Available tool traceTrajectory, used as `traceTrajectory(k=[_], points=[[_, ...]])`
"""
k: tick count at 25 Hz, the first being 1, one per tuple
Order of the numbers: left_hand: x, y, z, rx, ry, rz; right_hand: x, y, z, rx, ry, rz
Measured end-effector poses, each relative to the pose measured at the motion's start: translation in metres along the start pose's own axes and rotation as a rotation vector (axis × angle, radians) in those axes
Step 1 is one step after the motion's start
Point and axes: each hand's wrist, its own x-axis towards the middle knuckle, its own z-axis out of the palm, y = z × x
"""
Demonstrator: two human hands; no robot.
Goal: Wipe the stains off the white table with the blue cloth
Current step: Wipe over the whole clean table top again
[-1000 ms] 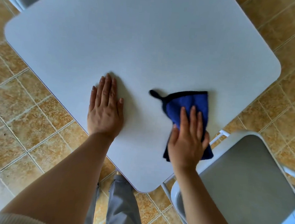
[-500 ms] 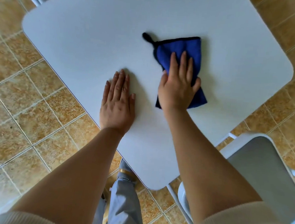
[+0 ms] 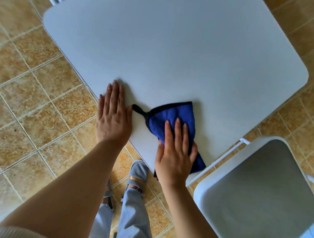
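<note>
A cream ribbed sleeve [image 3: 10, 232] covers the upper left arm, both forearms [image 3: 83, 178] are bare down to the left grip [image 3: 113, 119] and right grip [image 3: 175, 154], and below are pale blue jeans [image 3: 135, 220] with frayed hems and grey shoes [image 3: 139, 169] banded in gold.

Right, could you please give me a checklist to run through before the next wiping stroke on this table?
1. Right hand pressing flat on the blue cloth: ok.
2. Left hand braced flat on the white table: ok.
3. Cloth lying wholly on the table: not ok, its near corner hangs past the edge.
4. Cloth's loop clear of the left hand: cannot tell, they look very close.
5. Stains located ahead of the cloth: cannot tell, none shows on the surface.
6. Chair apart from the right arm: ok.
</note>
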Motion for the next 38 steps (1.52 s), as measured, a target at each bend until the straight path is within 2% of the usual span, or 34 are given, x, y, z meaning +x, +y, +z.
traceTrajectory(k=[4,7,9,11,14,16,19,21,23,26,28,31,34,38], points=[[0.001,-0.001,0.0,0.0,0.011,0.004,0.016,0.033,0.0,-0.034,0.041,0.153],[0.0,-0.001,0.002,0.01,0.027,0.0,0.074,0.04,0.002,-0.024,0.099,0.315],[0.0,-0.002,0.003,0.01,0.032,-0.002,0.121,0.029,0.003,-0.002,0.122,0.329],[0.0,-0.002,0.003,0.014,0.032,-0.006,0.159,0.004,0.006,0.026,0.102,0.268],[-0.001,-0.003,0.003,0.018,0.028,-0.006,0.18,-0.04,0.012,0.056,0.082,0.083],[-0.001,-0.005,0.003,0.021,0.022,-0.009,0.166,-0.056,0.014,0.065,0.091,-0.078],[-0.001,-0.006,0.001,0.025,0.02,-0.013,0.123,-0.039,0.013,0.028,0.092,-0.269],[-0.001,-0.006,0.0,0.016,0.021,-0.002,0.107,-0.01,0.01,-0.026,0.095,-0.22],[-0.001,-0.009,-0.001,0.015,0.014,0.01,0.119,0.007,0.007,-0.044,0.111,-0.049],[0.0,-0.011,-0.003,0.005,0.006,0.026,0.168,-0.007,0.002,-0.001,0.053,0.14],[-0.002,-0.015,-0.007,-0.013,-0.001,0.052,0.192,-0.031,0.005,0.01,0.004,0.086],[-0.005,-0.026,-0.014,-0.029,0.014,0.027,0.185,-0.066,0.014,-0.001,0.057,-0.137],[-0.01,-0.036,-0.022,-0.007,-0.004,-0.041,0.143,-0.079,0.019,0.016,0.072,-0.284],[-0.023,-0.03,-0.031,-0.01,-0.023,-0.055,0.074,-0.062,0.005,0.019,-0.007,-0.347]])
